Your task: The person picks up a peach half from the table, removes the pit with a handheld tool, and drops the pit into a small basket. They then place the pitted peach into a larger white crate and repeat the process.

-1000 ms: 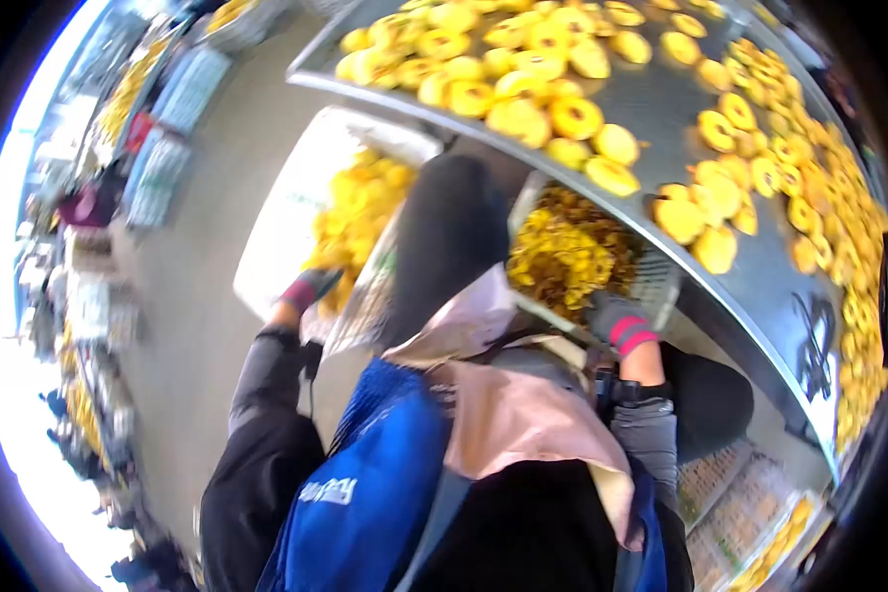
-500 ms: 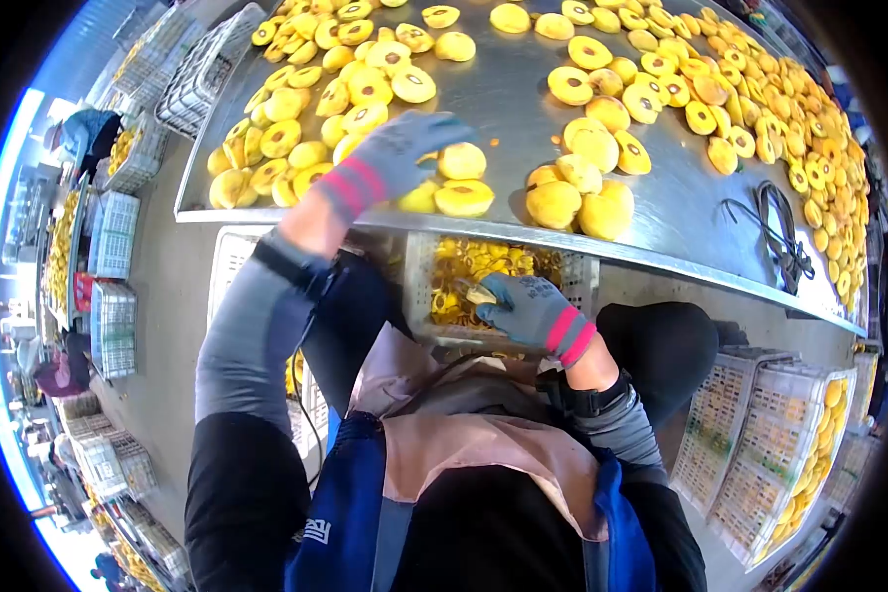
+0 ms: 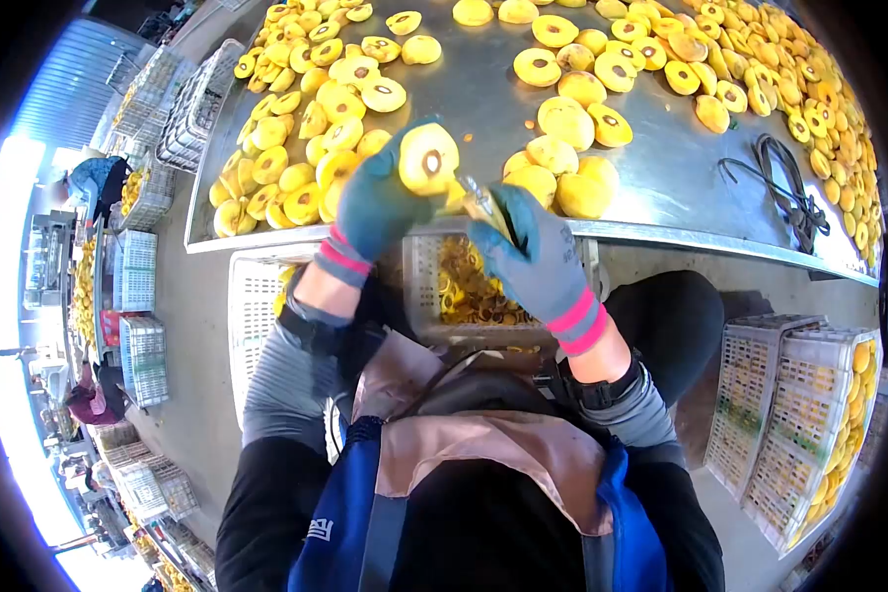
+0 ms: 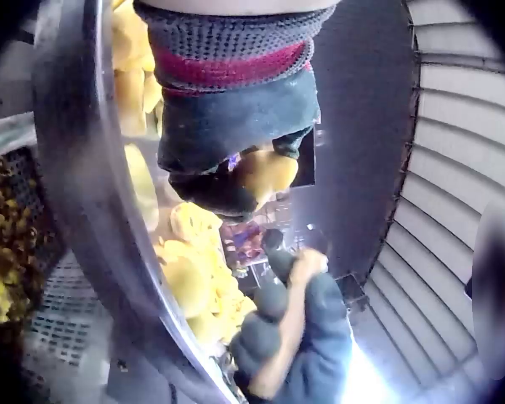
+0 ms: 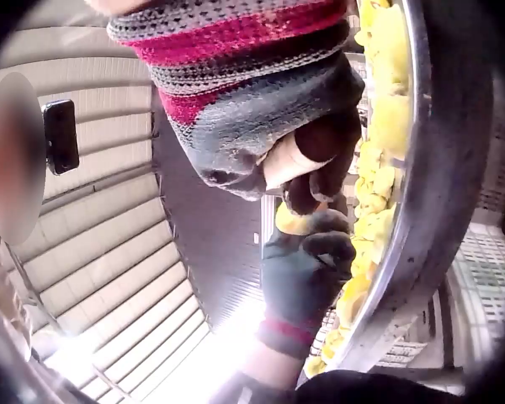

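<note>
My gloved left hand (image 3: 377, 202) grips a yellow peach half (image 3: 426, 163) above the table's front edge, its cut face and brown pit hollow showing. My gloved right hand (image 3: 538, 252) holds a small wooden-handled tool (image 3: 481, 209) with a metal neck, whose tip is close to the peach half and partly hidden by it. In the right wrist view the pale wooden handle (image 5: 296, 160) lies inside the curled fingers. The left wrist view shows the peach half (image 4: 268, 172) under the left fingers. More halved peaches (image 3: 340, 104) lie on the metal table (image 3: 464, 84) just beyond the hands.
Below the table edge stands a crate (image 3: 422, 286) of yellow and brown scraps. A white crate (image 3: 257, 306) is by my left leg, and stacked crates (image 3: 775, 414) with peaches stand at right. A black cable (image 3: 789, 197) lies on the table's right.
The left hand went from the crate at left up to the table, and now holds a peach half. The right hand rose from the scrap crate with the tool and met the left hand.
</note>
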The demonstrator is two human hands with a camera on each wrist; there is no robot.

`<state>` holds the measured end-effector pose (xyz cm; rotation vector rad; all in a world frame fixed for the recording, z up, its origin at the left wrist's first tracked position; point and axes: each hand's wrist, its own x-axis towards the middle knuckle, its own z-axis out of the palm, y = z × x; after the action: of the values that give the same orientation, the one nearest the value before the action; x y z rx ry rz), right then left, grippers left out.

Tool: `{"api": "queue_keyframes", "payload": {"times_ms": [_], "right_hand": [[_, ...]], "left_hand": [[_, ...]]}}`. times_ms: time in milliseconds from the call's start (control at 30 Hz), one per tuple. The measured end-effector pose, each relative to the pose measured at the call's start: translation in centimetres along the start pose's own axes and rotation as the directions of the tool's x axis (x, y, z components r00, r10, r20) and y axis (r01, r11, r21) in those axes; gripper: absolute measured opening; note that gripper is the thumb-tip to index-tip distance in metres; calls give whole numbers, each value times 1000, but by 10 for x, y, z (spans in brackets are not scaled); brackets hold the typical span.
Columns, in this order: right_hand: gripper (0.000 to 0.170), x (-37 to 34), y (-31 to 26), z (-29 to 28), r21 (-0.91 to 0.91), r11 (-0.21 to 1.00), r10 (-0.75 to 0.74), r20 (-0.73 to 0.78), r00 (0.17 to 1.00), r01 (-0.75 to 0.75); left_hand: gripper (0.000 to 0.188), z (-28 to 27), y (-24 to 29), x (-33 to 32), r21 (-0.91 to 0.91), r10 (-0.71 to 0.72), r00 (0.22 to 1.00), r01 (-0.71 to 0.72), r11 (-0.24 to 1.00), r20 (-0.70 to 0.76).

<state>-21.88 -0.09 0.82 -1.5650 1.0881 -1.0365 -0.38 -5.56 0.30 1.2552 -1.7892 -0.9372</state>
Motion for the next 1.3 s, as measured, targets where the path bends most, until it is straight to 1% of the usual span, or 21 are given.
{"api": "queue_keyframes", "payload": {"times_ms": [67,100,167,200,233,300,333,500,567,600,667,700,767,900,967,1033,1067,1167,1233,1267,1300], "right_hand": [[33,2,0,4,-77,987,-148,-105,983,140],[34,1,1,5,-113,983,-157,-111,981,144],[36,0,2,10,-183,971,-177,-120,977,153],[38,-1,5,14,-180,967,-207,-128,970,182],[39,-1,9,18,-176,961,-237,-137,962,211],[41,-2,10,19,-190,953,-265,-148,953,236],[41,-2,10,19,-206,951,-263,-151,953,230],[44,-4,12,19,-212,948,-275,-172,946,237],[44,-6,11,19,-209,952,-262,-181,948,223],[44,-7,12,19,-234,944,-278,-182,943,233],[44,-9,17,19,-284,926,-307,-184,934,249],[44,-10,17,18,-298,920,-318,-183,930,255],[44,-10,17,16,-327,906,-340,-178,923,271],[44,-10,15,16,-227,949,-260,-171,950,219],[44,-10,13,18,-191,962,-227,-172,959,194],[44,-13,12,19,-148,970,-223,-196,955,196],[44,-14,12,19,-126,973,-218,-206,954,196],[42,-10,15,17,56,972,-213,-185,959,227],[40,-10,16,12,268,963,-7,-111,994,36],[39,-9,15,11,352,936,31,-100,994,6],[38,-9,15,10,433,901,69,-89,994,-24]], "left_hand": [[67,8,19,-14,64,54,998,-53,997,-12],[68,13,29,-21,96,81,997,-79,992,-19],[70,20,36,-24,471,404,914,-341,814,-36],[71,29,22,-25,89,180,977,-171,981,-112],[71,38,16,-23,-329,-55,982,-8,944,-182],[71,42,20,-29,-49,185,952,-203,978,-242],[64,44,27,-28,-222,78,958,-143,965,-277],[53,44,22,-26,59,127,951,-115,992,-283],[50,50,26,-24,-201,35,941,-108,974,-336],[49,53,32,-23,-475,-67,938,-110,873,-341],[45,54,33,-24,-457,-45,940,-122,881,-337],[42,51,29,-25,-162,81,944,-138,977,-320],[38,47,27,-26,146,222,942,-189,971,-252],[36,49,31,-25,45,205,936,-200,979,-286],[38,57,34,-26,-162,107,929,-174,971,-354],[42,66,38,-26,-463,-28,919,-173,869,-394],[47,65,37,-25,-380,4,920,-165,910,-391],[47,62,43,-28,-396,-10,936,-139,908,-352],[55,62,44,-27,-572,-97,939,-117,812,-330],[60,63,45,-27,-653,-140,940,-105,750,-312],[61,68,52,-28,-654,-127,941,-116,747,-313]]}}
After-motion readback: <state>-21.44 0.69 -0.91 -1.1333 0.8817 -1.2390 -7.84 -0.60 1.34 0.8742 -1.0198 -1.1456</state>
